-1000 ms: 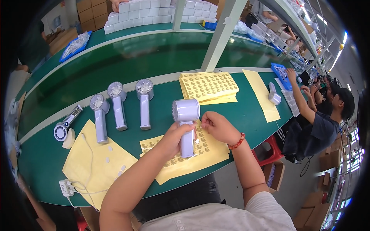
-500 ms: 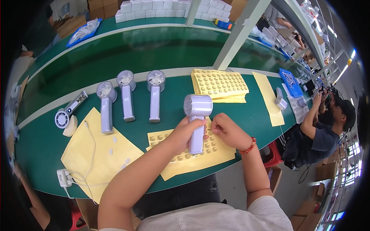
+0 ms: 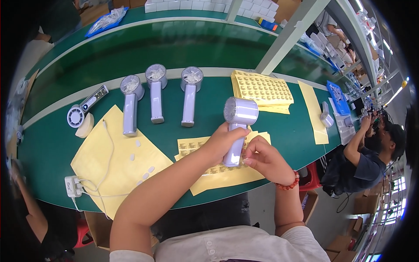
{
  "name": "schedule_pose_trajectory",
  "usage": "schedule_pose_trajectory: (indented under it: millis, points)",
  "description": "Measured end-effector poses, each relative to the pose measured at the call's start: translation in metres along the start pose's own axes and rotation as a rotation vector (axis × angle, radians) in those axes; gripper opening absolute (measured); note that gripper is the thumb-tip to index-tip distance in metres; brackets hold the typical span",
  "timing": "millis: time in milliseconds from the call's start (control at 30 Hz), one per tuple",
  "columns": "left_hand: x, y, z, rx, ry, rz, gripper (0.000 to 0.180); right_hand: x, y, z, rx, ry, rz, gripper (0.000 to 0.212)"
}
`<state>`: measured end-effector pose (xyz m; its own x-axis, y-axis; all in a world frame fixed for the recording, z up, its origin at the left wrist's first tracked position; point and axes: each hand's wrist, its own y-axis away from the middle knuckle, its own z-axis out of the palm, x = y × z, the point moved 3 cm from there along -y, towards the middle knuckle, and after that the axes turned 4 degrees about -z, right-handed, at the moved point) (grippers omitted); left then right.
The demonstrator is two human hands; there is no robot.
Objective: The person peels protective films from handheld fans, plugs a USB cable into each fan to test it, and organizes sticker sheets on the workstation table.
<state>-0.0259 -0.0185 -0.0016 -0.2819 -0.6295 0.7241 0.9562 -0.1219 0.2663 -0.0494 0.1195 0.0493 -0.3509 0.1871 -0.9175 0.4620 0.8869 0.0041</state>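
Note:
A lilac handheld fan [image 3: 235,150] stands tilted over the table, my left hand [image 3: 221,142] wrapped round its handle. Its round head [image 3: 241,111] points up and away from me. Beside the lower handle, my right hand [image 3: 268,162] is curled, with thumb and index finger drawn together. Anything between those fingertips is too small to make out. Below both hands lies a yellow sheet of printed labels [image 3: 205,185]. Three similar fans, a left one [image 3: 130,109], a middle one [image 3: 156,96] and a right one [image 3: 190,98], lie beyond my left arm.
A smaller fan [image 3: 87,107] rests on a white roll [image 3: 85,125] at left. Near it, a yellow sheet [image 3: 100,161] carries a white charger [image 3: 73,187], cables and several small pale pieces. More label sheets [image 3: 264,89] are stacked by the post [image 3: 290,37]. A co-worker [image 3: 371,148] sits at right.
My right hand has gone from a closed fist to a thumb-and-finger pinch beside the handle. The held fan has tilted slightly rightward. The whole view has shifted a little.

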Motion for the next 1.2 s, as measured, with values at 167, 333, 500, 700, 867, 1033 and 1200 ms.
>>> schedule_pose_trajectory:
  millis: [167, 333, 500, 700, 867, 1033, 1200]
  points:
    - [-0.004, -0.001, -0.001, 0.039, -0.033, 0.027, 0.045, 0.004, -0.002, 0.009, 0.068, -0.077, 0.082, 0.010]
    - [0.000, 0.002, -0.001, 0.048, -0.018, 0.033, 0.041, 0.004, -0.004, 0.012, 0.078, -0.066, 0.080, 0.009]
    - [0.001, 0.001, -0.001, 0.044, -0.008, 0.024, 0.041, 0.000, -0.005, 0.015, 0.108, -0.089, 0.093, 0.009]
    - [0.000, 0.000, -0.001, 0.041, 0.042, 0.033, 0.038, 0.000, -0.004, 0.018, 0.163, -0.057, 0.086, 0.010]
    - [-0.002, 0.000, -0.005, 0.066, 0.035, 0.046, 0.033, -0.013, -0.003, 0.024, 0.213, 0.545, -0.077, 0.012]
    - [-0.002, 0.002, -0.004, 0.057, 0.103, 0.022, 0.030, -0.012, 0.007, 0.018, 0.425, 0.428, -0.198, 0.013]
    - [0.001, 0.005, 0.001, 0.077, 0.146, 0.063, 0.030, 0.010, 0.007, -0.014, 0.506, 0.294, 0.026, 0.010]
